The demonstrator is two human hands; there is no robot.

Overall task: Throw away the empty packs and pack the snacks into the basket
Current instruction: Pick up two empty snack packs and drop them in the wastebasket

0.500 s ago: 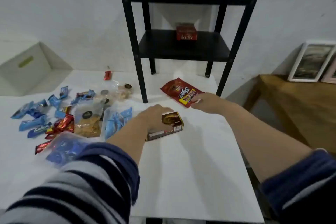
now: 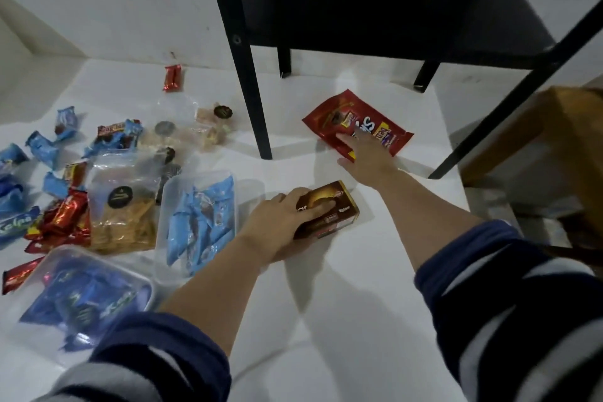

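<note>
Hands lie on two separate packs, and the coming move turns on which pack belongs to which. The right hand reaches forward and slightly left, its fingers straight and pressed flat on the near edge of the flat red foil snack pouch. That pouch lies on the white surface between the legs of the black metal shelf stand, its long axis running from upper left to lower right, across the line of the forearm. The left hand is closer to the body, fingers curled over the top of the small brown and gold cardboard box, gripping it; the box's long axis also runs left to right. Box and pouch are near each other but apart, the pouch farther away and to the right. The right hand is plainly the nearer to the pouch. No basket shows in this view, so which way either pack must travel cannot be told.
</note>
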